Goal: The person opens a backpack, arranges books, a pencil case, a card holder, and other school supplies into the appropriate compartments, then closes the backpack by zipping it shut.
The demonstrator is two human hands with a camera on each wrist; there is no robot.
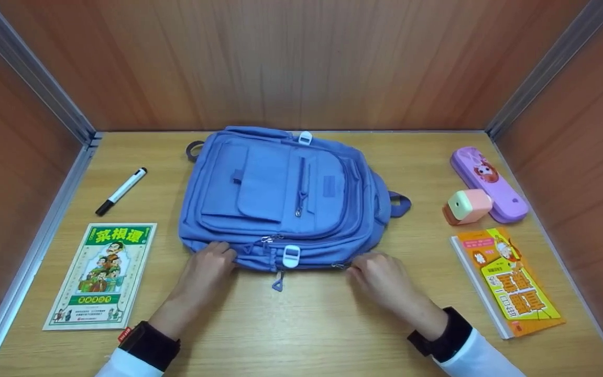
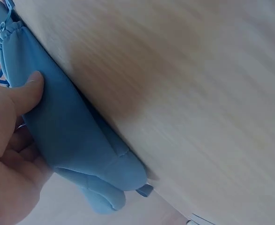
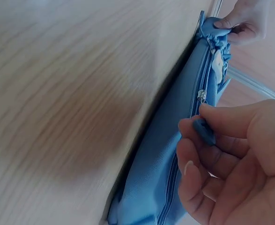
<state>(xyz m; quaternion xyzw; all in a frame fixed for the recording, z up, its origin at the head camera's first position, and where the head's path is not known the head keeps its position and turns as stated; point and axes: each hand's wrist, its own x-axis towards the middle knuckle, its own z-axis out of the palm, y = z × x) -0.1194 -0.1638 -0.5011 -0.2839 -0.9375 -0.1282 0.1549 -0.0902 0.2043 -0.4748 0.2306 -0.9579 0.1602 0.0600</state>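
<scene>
A blue backpack (image 1: 264, 183) lies flat on the table, front panel up, its top loop toward the right. At the near left corner my left hand (image 1: 204, 272) grips the bag's side; in the left wrist view the thumb lies on the side pocket (image 2: 67, 117) and the fingers curl behind it. My right hand (image 1: 385, 277) is at the near right edge. In the right wrist view it pinches a blue zipper pull (image 3: 204, 131) between thumb and fingers, beside the metal slider (image 3: 202, 95) on the side zipper. Another triangular pull (image 1: 278, 284) hangs over the near edge.
To the left are a black-and-white marker (image 1: 121, 191) and a green-and-white book (image 1: 102, 277). On the right stand a purple pencil case (image 1: 495, 188), a pink-and-cream block-shaped item (image 1: 471, 206) and an orange book (image 1: 511, 285). Wooden panels (image 1: 291, 63) enclose the table (image 1: 301, 335) at the back and sides.
</scene>
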